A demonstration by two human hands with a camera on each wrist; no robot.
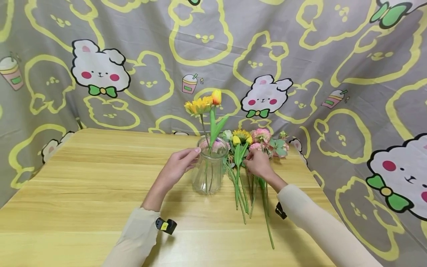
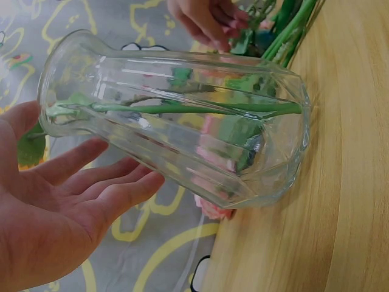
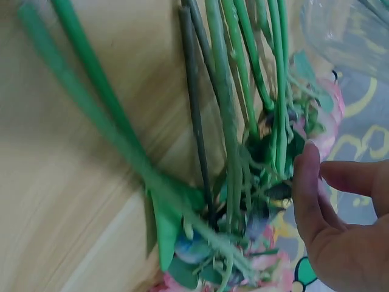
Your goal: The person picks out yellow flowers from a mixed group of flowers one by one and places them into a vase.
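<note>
A clear glass vase [image 1: 200, 180] stands upright on the table, holding a yellow sunflower [image 1: 199, 106] and an orange-yellow tulip [image 1: 216, 97]. My left hand [image 1: 178, 165] is beside its neck, thumb at the rim and fingers spread along the glass in the left wrist view. To the right of the vase lies a loose pile of artificial flowers, with a pink flower [image 1: 261, 135], another sunflower [image 1: 246, 135] and a yellow tulip [image 1: 236, 140]. My right hand [image 1: 259, 163] reaches over this pile. In the right wrist view its fingertips are right at the green stems [image 3: 228, 121], fingers loosely bent.
The wooden table [image 1: 83, 178] extends left and in front of the vase. Flower stems point toward the near edge, one long stem [image 1: 269, 230] reaching furthest. A grey curtain [image 1: 150, 37] with cartoon rabbits hangs behind and at the sides.
</note>
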